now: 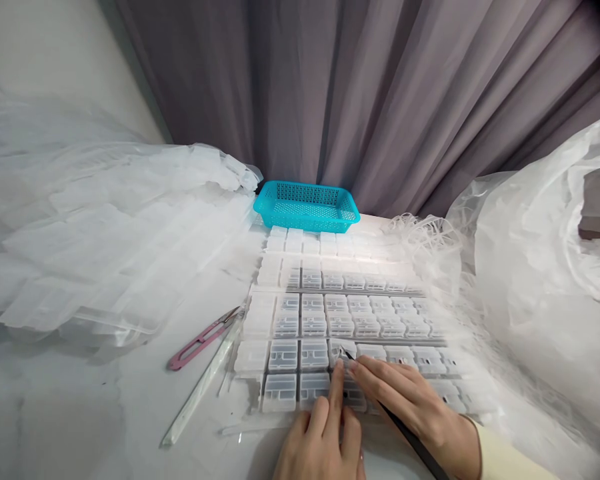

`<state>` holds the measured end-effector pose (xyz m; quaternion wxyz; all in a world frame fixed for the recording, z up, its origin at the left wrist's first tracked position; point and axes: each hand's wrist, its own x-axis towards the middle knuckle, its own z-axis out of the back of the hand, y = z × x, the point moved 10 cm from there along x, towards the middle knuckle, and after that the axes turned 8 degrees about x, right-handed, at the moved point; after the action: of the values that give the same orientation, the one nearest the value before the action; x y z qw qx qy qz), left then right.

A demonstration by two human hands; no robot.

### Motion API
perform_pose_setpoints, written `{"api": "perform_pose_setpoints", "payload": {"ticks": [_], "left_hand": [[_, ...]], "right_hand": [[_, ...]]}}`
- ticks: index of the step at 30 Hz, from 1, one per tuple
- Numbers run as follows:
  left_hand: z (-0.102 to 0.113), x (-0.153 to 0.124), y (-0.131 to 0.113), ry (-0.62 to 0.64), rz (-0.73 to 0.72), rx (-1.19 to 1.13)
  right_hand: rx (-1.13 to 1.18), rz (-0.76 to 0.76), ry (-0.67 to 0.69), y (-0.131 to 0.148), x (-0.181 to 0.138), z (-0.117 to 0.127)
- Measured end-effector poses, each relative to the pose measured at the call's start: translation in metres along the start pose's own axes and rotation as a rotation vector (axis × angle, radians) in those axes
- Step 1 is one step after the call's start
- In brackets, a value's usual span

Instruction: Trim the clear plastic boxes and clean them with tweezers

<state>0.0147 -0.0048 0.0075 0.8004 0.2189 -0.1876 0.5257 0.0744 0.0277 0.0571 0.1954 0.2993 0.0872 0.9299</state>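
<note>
Rows of small translucent plastic boxes (313,354) with lids lie in a grid on the table. My left hand (325,443) rests at the front of the grid. Its index finger is stretched out and presses the near edge of one box (343,349) in the second row from the front; the other fingers are bent and slightly apart, holding nothing. In my right hand (415,407) are slim black tweezers (405,430), their tip at that same box. Some front boxes are hidden beneath both hands.
Left of the grid lie pink thread snips (205,340) and a long whitish stick (200,391). A turquoise basket (307,218) stands behind it. Clear bags of plastic pieces (120,227) fill the left; a large plastic bag (535,233) and tangled strips (427,243) are right.
</note>
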Motion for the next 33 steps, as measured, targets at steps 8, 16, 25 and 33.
{"api": "perform_pose_setpoints", "payload": {"ticks": [8, 16, 25, 33], "left_hand": [[-0.007, -0.002, -0.001, 0.053, 0.002, -0.008], [-0.003, -0.001, 0.009, 0.124, 0.014, -0.116], [-0.005, 0.007, 0.002, 0.174, -0.002, -0.047], [-0.006, 0.012, 0.003, 0.259, -0.03, 0.017]], "right_hand": [[0.017, -0.046, -0.004, -0.007, -0.008, -0.009], [0.314, -0.209, -0.171, -0.025, -0.005, -0.001], [0.464, -0.318, -0.287, -0.041, -0.003, 0.005], [0.266, -0.092, -0.152, -0.014, 0.001, 0.005]]}}
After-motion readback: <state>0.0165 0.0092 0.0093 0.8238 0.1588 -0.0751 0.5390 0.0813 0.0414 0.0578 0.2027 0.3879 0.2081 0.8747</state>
